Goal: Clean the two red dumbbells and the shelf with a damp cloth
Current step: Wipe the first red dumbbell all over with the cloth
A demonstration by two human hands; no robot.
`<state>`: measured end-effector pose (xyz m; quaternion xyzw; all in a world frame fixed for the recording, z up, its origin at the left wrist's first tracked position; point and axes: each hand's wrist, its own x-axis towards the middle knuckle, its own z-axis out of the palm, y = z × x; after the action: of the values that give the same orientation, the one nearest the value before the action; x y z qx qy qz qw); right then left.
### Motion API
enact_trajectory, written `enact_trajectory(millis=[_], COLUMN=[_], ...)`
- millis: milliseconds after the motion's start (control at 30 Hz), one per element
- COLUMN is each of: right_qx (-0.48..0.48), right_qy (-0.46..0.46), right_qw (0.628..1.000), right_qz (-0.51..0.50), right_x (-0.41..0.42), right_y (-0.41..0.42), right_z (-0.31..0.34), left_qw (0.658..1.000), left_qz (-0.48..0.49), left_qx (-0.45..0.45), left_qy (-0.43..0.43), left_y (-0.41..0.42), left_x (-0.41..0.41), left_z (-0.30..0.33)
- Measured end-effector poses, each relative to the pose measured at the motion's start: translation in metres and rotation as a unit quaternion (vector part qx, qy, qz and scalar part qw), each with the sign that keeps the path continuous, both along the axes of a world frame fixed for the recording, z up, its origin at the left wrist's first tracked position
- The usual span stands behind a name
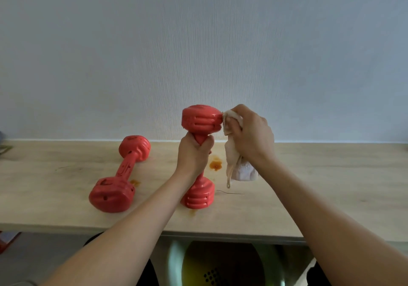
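Fingers of the left hand (pixel 195 151) wrapped the upright dumbbell (pixel 199 157) at frame centre, standing on the shelf (pixel 320 186). The right hand (pixel 251 134) clutched the cloth (pixel 234 159) against its top; the second dumbbell (pixel 120 175) lay lower left.

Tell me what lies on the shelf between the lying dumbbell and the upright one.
Head view: between the lying dumbbell and the upright dumbbell, bare shelf with a small orange stain.

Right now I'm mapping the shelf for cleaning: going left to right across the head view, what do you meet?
Lying red plastic dumbbell → left hand gripping upright red dumbbell → orange-brown stain → right hand holding crumpled white cloth.
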<state>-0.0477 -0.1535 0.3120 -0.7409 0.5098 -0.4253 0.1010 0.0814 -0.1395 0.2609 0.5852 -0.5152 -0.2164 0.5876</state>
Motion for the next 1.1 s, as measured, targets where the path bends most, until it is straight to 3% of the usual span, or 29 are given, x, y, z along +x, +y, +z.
enact_trajectory(millis=[100, 300, 600, 700, 867, 1100], right_qx=[0.005, -0.102, 0.018, 0.017, -0.047, -0.001], right_qy=[-0.007, 0.072, -0.010, -0.022, 0.049, 0.027], right_qw=[1.000, 0.992, 1.000, 0.999, 0.996, 1.000], right_qz=[0.003, 0.019, 0.011, 0.023, 0.054, 0.004], right_x=[0.000, 0.007, -0.004, -0.002, 0.006, 0.001], right_y=[0.001, 0.030, -0.001, 0.005, 0.030, 0.016], right_z=[0.000, 0.007, 0.003, 0.005, 0.007, 0.005], left_qw=[1.000, 0.999, 1.000, 1.000, 0.998, 0.999], left_qz=[0.005, 0.027, -0.013, -0.014, -0.013, -0.008], left_qx=[0.005, -0.020, -0.002, 0.010, 0.004, 0.001], left_qy=[-0.003, 0.021, 0.003, 0.021, 0.061, 0.036], left_y=[0.001, 0.002, 0.004, 0.004, 0.002, 0.004], left_x=[0.001, 0.003, 0.001, 0.004, 0.011, 0.003], left_z=[0.001, 0.000, 0.003, 0.004, 0.002, 0.004])
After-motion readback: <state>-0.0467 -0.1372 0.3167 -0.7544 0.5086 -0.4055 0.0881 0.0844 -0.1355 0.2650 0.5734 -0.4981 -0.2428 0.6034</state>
